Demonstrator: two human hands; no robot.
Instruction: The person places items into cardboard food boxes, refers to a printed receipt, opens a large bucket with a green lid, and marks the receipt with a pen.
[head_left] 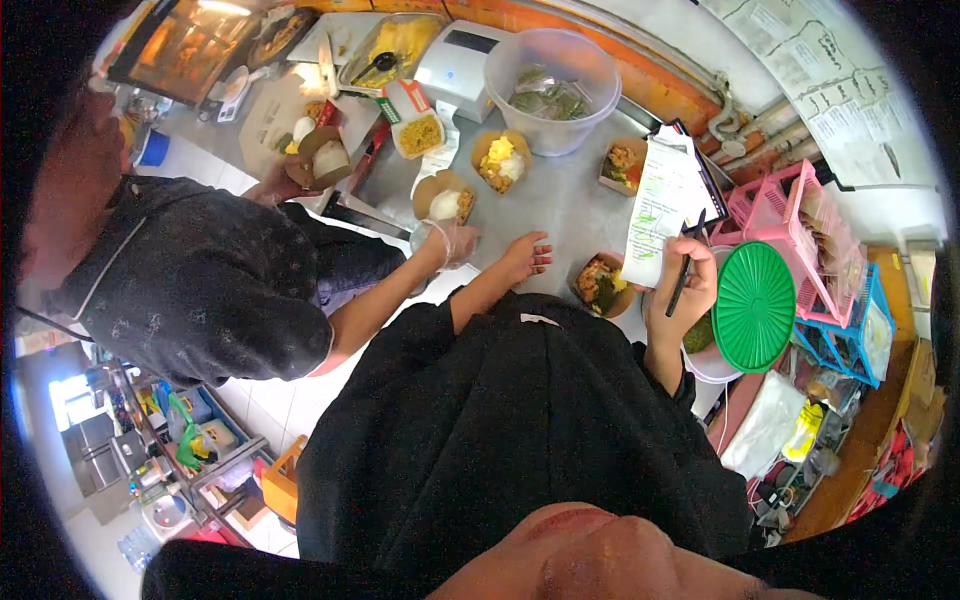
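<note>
My left hand [520, 260] rests at the near edge of the steel counter [545, 205], fingers stretched out and holding nothing. In my right hand [690, 300] a black pen [678, 284] is gripped, beside a long paper slip [656, 200] with printed lines and green marks; whether the fingers also hold the slip I cannot tell. Between my hands sits an open brown food box [602, 284] with browned pieces, greens and something yellow. Another box [622, 165] stands behind it, partly covered by the slip. A box with rice and yellow food [500, 160] lies farther back.
At left, a co-worker's gloved hand [450, 242] touches a rice box [442, 200]; their other hand holds another box [322, 160]. A clear tub [553, 95] stands at the back. To the right are a green lid [756, 305] and pink baskets [785, 225].
</note>
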